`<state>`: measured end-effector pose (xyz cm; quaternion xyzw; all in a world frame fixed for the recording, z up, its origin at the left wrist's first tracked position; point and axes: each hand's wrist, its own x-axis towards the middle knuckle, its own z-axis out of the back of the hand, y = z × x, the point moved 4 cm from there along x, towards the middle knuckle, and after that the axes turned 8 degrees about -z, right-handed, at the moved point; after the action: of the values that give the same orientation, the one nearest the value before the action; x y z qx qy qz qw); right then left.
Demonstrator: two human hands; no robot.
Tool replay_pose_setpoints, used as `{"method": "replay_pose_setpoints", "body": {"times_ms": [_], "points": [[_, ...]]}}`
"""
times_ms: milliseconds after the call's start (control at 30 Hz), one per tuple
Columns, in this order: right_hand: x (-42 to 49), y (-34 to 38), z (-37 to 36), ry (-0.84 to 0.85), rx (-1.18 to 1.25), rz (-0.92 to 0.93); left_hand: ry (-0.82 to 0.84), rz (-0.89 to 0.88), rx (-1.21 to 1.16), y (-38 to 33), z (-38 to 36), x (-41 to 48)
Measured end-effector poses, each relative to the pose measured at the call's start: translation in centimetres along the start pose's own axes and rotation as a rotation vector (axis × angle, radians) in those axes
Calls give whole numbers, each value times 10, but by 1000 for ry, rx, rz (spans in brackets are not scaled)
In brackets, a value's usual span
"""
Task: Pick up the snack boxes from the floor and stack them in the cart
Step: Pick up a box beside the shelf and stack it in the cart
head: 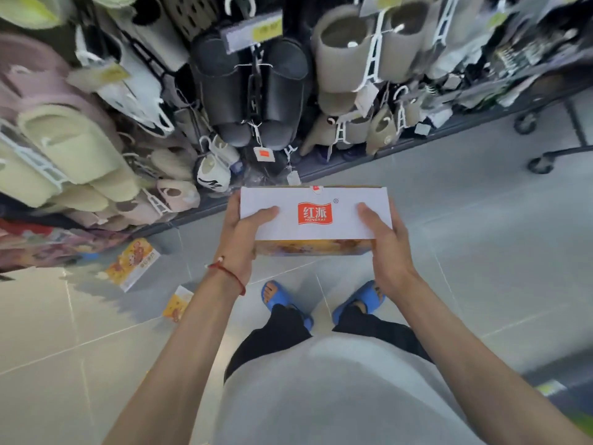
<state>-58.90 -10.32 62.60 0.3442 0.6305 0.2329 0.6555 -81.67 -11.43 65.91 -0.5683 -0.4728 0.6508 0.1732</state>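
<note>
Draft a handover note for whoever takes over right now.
Left hand and right hand both grip one white-topped snack box by its ends.
Two more lie on the tiles at left: the far box and the near box.
Done: one box lifted.
Left: stack it, then both others, in what may be the cart, wheels showing at right.

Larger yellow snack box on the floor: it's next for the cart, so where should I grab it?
Probably from above, across its two long edges: the larger yellow snack box lies flat, broad face up, so those sides are exposed.
</note>
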Motion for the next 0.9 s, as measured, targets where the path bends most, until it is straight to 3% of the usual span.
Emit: {"method": "replay_pose_setpoints", "body": {"times_ms": [467, 900], "points": [[26, 30, 259, -253, 233, 18, 298, -62, 248, 49, -271, -15], [76, 98, 412, -465, 399, 91, 631, -81, 398, 50, -502, 21]]}}
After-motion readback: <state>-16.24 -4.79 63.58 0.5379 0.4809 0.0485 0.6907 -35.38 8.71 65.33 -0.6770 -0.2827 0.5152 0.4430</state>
